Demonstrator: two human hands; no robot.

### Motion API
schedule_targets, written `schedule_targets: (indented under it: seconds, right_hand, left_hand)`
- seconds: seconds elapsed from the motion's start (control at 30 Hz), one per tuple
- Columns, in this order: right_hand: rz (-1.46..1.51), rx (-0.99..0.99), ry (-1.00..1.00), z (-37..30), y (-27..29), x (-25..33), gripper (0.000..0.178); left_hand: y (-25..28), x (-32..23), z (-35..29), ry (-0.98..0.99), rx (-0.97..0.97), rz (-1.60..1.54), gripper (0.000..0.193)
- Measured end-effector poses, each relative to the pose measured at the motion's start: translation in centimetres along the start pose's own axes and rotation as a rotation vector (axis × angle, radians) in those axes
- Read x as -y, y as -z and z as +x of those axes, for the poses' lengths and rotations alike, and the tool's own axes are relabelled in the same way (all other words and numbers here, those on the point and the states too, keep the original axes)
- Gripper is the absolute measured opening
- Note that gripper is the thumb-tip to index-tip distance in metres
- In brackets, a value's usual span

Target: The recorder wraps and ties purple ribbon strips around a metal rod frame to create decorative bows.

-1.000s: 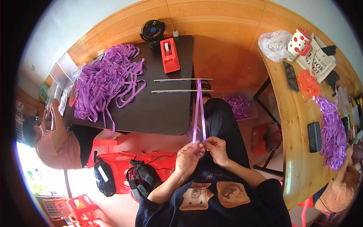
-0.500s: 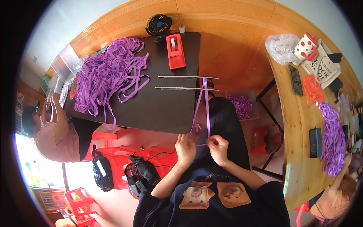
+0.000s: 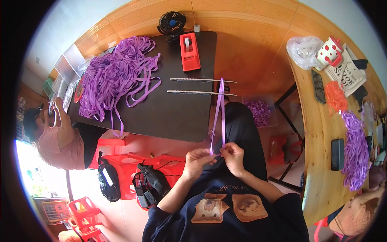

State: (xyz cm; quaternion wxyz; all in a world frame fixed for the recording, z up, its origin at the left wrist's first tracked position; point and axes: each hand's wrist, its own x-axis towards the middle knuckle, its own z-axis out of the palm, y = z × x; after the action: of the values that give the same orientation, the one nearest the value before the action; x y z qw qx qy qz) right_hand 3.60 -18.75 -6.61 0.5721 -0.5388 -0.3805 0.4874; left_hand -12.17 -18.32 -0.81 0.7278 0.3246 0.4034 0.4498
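Note:
A purple ribbon (image 3: 223, 117) hangs from the end of a thin metal rod (image 3: 203, 80), which juts past the right edge of the dark table. The ribbon's two strands run down toward me, passing a second metal rod (image 3: 201, 93). My left hand (image 3: 197, 161) pinches the left strand between thumb and fingers. Close beside it, my right hand (image 3: 234, 159) is closed on the lower part of the right strand. Both hands are over my lap, almost touching. The ribbon ends between the fingers are too small to make out.
On the dark table (image 3: 169, 121) lie a big heap of purple ribbon (image 3: 115, 76), a red tape dispenser (image 3: 189, 52) and a small fan (image 3: 171, 23). A wooden table (image 3: 316, 181) on the right bears more purple ribbon (image 3: 354, 153). A ribbon-filled bin (image 3: 258, 113) stands below. Co-workers sit at both sides.
My left hand has turned inward and come toward the right hand, its fingers now pinching the left strand. The strands have drawn closer together. The right hand has barely moved.

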Motion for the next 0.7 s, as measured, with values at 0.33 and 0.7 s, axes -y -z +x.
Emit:
schedule_targets:
  seconds: [0.33,0.7]
  right_hand:
    - [-0.062,-0.013,0.076,-0.2,-0.2,0.5,0.013]
    - [0.079,0.021,-0.008,0.1,0.3,0.2,0.015]
  left_hand:
    - [0.3,1.6,4.4,-0.557,-0.419,1.304,0.014]
    - [0.0,-0.6,0.7,-0.005,0.101,-0.093,0.017]
